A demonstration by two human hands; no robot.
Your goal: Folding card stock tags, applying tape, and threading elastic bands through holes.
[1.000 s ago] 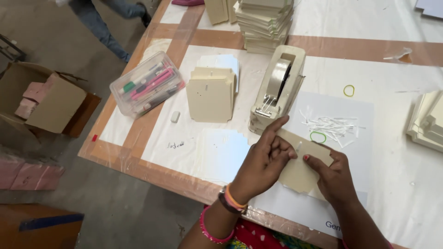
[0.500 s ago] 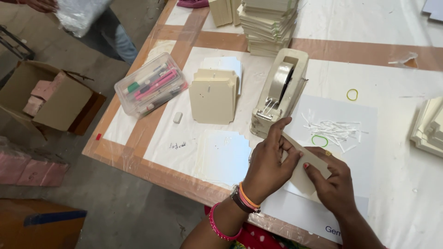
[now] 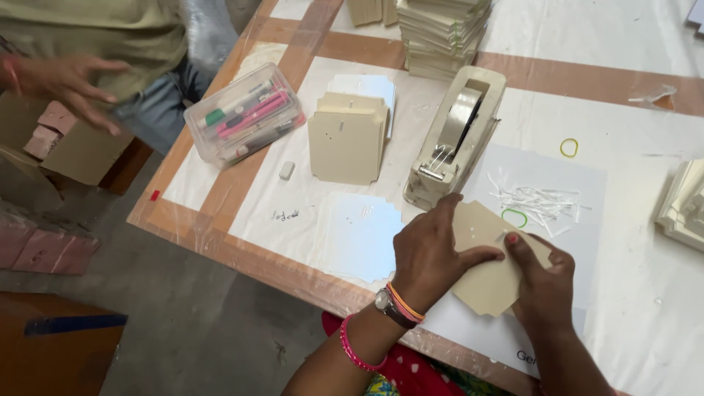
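Observation:
A beige notched card (image 3: pixel 484 260) lies flat on the white sheet at the table's near edge. My left hand (image 3: pixel 429 253) presses on its left part, thumb stretched across the card. My right hand (image 3: pixel 539 275) rests on its right side, a fingertip touching the card's middle. Just beyond the card stands a beige tape dispenser (image 3: pixel 455 139). A small stack of the same beige cards (image 3: pixel 346 139) sits to its left, with a pale blue card (image 3: pixel 359 235) lying flat nearer to me.
A clear box of pens (image 3: pixel 246 114) and a white eraser (image 3: pixel 287 170) lie at the left. Tall card stacks (image 3: pixel 444 33) stand at the back, another stack (image 3: pixel 682 205) at the right. White paper strips (image 3: pixel 539 198), a green band (image 3: pixel 515 218), a yellow band (image 3: pixel 569 148). Another person (image 3: pixel 88 44) stands at the left.
The card was tilted up in both hands; now it lies flat under them. The other person at the left has come closer to the table corner.

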